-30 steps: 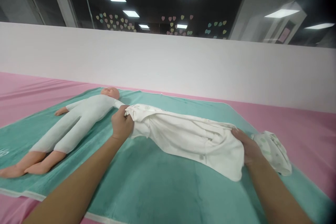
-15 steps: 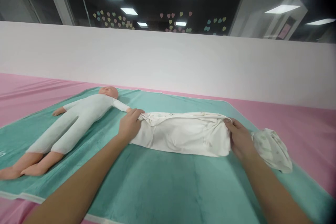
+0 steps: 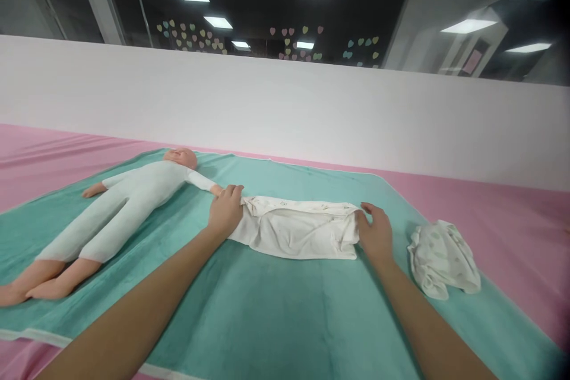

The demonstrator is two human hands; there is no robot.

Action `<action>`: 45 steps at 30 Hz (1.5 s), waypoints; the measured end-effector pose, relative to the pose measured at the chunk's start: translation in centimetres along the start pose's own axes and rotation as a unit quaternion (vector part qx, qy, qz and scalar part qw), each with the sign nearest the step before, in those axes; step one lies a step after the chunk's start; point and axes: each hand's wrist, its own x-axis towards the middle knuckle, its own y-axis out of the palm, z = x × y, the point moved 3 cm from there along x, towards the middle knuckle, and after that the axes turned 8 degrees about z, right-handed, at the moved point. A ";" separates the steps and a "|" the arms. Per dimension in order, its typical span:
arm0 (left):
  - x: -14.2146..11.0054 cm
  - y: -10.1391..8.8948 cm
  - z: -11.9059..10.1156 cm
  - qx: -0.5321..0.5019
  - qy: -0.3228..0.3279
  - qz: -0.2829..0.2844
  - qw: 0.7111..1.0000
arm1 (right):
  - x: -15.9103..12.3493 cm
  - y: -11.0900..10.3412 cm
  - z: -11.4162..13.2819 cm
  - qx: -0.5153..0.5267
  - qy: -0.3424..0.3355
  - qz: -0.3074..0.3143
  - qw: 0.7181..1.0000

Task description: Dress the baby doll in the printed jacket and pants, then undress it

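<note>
White cloth, folded into a broad strip and lying on the green blanket between two hands. The left hand is closed over the upper corner at its end of the strip; the right hand touches the opposite end with bent fingers, but whether it pinches the fabric cannot be told. Judging by its creases, the cloth should prove light, soft and limp, neither slippery nor fragile; the two upper corners, where the folds gather, seem the best hold, since a single-ended lift would probably let it sag.

Outward from the grip: to the left of the left hand lies one doll, face up, its nearer arm reaching close behind that hand; to the right of the right hand, apart from it, sits one crumpled bundle with green spots. Count: one strip, one doll, one bundle, one blanket. Beyond the grip, a pink sheet borders the blanket, backed by one white wall.
</note>
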 end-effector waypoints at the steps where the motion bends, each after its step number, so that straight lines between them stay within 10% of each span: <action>1: -0.2 0.0 -0.3 0.017 0.014 -0.010 1.000 | 0.0 0.1 0.2 -0.031 -0.037 -0.009 0.999; 9: -1.8 -1.6 -3.0 0.084 0.075 -0.066 0.991 | -2.0 1.1 4.7 -0.100 -0.197 0.048 0.974; 16: -2.3 -1.1 -2.3 0.002 -0.043 0.095 0.995 | -2.9 2.1 4.8 -0.148 -0.102 0.203 0.963; 25: -2.1 1.9 -1.9 -0.022 0.091 0.105 0.990 | -1.4 2.6 2.1 -0.108 -0.093 0.154 0.978; 33: -2.6 2.7 -1.9 -0.023 0.109 0.157 0.981 | -2.3 5.0 1.6 -0.189 -0.127 0.283 0.932; 45: -2.3 2.0 -2.3 -0.063 0.123 0.053 0.989 | -3.1 3.9 3.6 -0.145 -0.186 0.232 0.944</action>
